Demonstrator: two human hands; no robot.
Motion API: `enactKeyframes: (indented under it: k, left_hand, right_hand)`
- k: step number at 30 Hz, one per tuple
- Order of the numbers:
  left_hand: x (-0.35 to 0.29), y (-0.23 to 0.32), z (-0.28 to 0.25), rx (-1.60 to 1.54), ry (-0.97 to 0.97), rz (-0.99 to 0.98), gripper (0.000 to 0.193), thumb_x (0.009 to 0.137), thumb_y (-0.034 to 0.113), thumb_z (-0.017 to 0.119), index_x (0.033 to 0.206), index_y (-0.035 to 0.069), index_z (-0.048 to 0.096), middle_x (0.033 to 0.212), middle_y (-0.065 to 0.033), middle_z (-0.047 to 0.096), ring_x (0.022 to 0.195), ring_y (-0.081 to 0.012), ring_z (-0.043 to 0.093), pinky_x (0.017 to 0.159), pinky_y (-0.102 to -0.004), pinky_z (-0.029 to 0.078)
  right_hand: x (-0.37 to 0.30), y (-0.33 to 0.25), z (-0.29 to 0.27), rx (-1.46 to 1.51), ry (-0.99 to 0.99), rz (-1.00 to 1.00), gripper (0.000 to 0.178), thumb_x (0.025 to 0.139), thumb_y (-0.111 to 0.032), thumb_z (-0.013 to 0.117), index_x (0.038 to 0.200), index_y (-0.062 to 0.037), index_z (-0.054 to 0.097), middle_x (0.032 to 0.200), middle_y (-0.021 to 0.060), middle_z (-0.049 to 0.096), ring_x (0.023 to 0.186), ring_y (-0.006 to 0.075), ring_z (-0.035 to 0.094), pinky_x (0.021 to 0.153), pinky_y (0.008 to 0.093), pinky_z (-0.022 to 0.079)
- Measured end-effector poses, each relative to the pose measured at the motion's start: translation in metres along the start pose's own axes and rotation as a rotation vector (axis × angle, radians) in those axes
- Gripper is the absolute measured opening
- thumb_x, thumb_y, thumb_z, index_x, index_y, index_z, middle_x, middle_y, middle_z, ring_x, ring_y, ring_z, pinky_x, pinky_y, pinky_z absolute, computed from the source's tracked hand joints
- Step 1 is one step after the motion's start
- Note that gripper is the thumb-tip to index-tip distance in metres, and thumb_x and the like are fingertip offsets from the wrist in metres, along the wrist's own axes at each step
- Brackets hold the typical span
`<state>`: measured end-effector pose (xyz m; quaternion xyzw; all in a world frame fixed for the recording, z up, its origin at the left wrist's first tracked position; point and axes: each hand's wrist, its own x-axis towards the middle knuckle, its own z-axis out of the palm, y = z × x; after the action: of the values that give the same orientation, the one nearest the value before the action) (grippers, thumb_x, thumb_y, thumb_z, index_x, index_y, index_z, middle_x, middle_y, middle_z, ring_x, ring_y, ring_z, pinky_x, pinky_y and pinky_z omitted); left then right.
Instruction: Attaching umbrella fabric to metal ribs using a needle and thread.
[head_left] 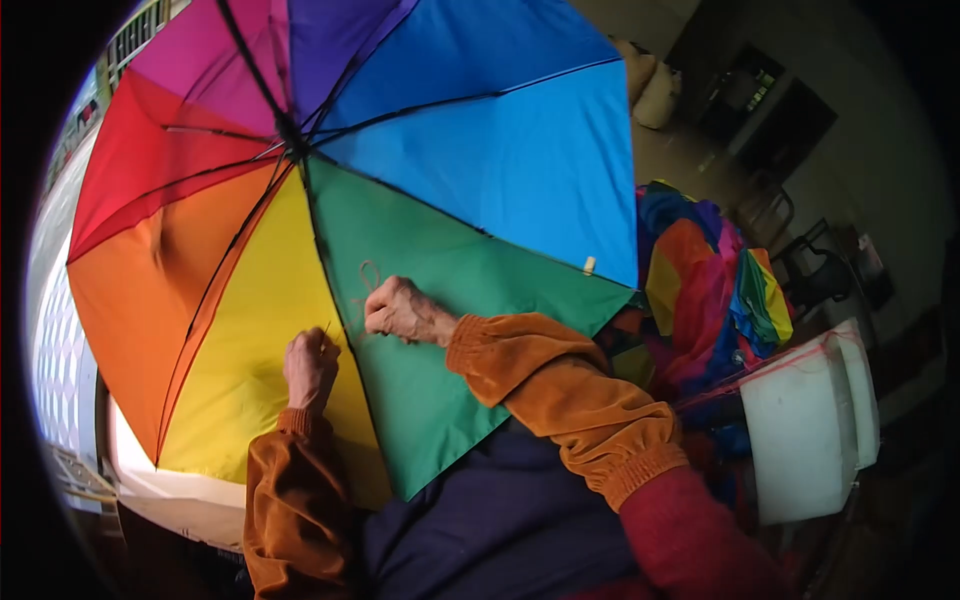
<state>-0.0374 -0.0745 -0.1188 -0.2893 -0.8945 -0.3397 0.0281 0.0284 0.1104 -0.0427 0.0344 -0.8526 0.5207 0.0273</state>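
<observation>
A wide-open rainbow umbrella (530, 180) lies before me with its inner side up, its black shaft (250, 60) rising from the hub at the upper middle. My left hand (312, 368) is closed in a pinch over the yellow panel, beside the black rib (326, 268) between yellow and green. Something thin pokes up at its fingertips, too small to make out. Over the green panel, on the rib's other side, my right hand (408, 310) is closed on a thin thread (370, 274), which loops up past its fingers. Orange-brown sleeves cover both forearms.
A heap of folded multicoloured umbrellas (700, 270) lies to the right. Next to it stands a white container (800, 420) with red threads (745, 374) draped over it. A pale table edge (180, 500) shows under the umbrella at the lower left. Dark furniture (785, 130) stands farther back.
</observation>
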Motion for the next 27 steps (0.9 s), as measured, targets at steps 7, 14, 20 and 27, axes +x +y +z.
enactKeyframes:
  k: [7,14,20,27]
  left_hand:
    - [0.006,0.017,-0.021,-0.635,-0.033,-0.196,0.016,0.079,0.016,0.055,0.072,0.005,0.045,0.059,-0.0053,0.048,0.045,-0.0155,0.043,0.040,-0.0287,0.034]
    - [-0.004,0.041,-0.044,-1.056,0.059,-0.430,0.017,0.084,0.018,0.053,0.075,0.010,0.042,0.053,0.0060,0.035,0.037,-0.0015,0.025,0.032,-0.0176,0.019]
    - [-0.003,0.051,-0.080,-1.269,0.240,-0.429,0.013,0.083,0.015,0.056,0.076,0.009,0.046,0.052,0.0044,0.038,0.036,-0.0023,0.027,0.032,-0.0191,0.019]
    - [0.000,0.073,-0.080,-1.280,0.244,-0.317,0.013,0.083,0.012,0.055,0.075,0.009,0.046,0.053,0.0040,0.040,0.037,-0.0021,0.028,0.033,-0.0196,0.020]
  right_hand:
    - [0.000,0.006,-0.004,-0.049,0.076,-0.121,0.015,0.062,-0.011,0.056,0.059,0.0028,0.059,0.047,0.0076,0.050,0.039,0.0160,0.049,0.037,0.0285,0.040]
    - [0.001,0.009,0.001,-0.021,-0.040,0.050,0.013,0.069,-0.009,0.055,0.061,0.0012,0.059,0.048,0.0034,0.050,0.037,0.0101,0.047,0.034,0.0251,0.037]
    - [0.001,0.003,0.005,-0.047,-0.115,0.160,0.011,0.069,-0.007,0.055,0.061,0.0011,0.058,0.048,0.0015,0.050,0.036,0.0074,0.046,0.033,0.0229,0.036]
    - [0.002,0.008,0.008,-0.112,-0.099,0.079,0.012,0.071,-0.008,0.055,0.062,0.0005,0.058,0.049,0.0023,0.051,0.038,0.0079,0.047,0.036,0.0240,0.039]
